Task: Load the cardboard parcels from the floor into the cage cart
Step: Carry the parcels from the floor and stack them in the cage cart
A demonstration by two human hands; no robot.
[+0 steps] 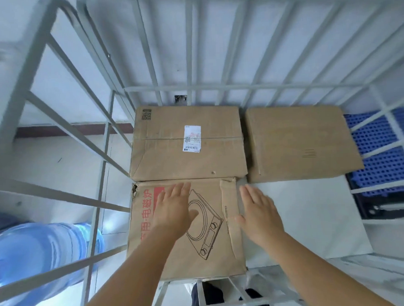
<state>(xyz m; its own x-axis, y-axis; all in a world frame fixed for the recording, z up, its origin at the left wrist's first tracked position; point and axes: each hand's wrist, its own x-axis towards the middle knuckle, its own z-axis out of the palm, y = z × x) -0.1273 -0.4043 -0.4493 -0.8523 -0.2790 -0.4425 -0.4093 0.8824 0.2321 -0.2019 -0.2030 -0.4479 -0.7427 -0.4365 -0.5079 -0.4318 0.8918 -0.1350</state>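
Three parcels down inside the cage cart, bare floor panel left to fill at lower right.

Lying flat in the grey metal-barred cage cart [189, 88]: a brown cardboard parcel with a white shipping label [187, 142] at centre, a plain brown cardboard parcel [297, 142] just right of it, and at lower centre a brown cardboard parcel printed with a cooker line drawing and red characters [188, 240], butted against the labelled one. Left hand [173, 211] spread flat over the printed parcel, fingers straight, gripping nothing; right hand [260, 213] likewise open, hovering at that parcel's torn right edge, contact hard to judge. Probably just set down, or being nudged square. No floor parcels in view, so the remaining count cannot be told. Pale grey cart floor [308, 217] bare at lower right. Beyond the bars: blue translucent water jug [44, 256] at lower left, blue perforated plastic crate [379, 151] at right, pale tiled room floor [59, 157] and white wall at left and top.
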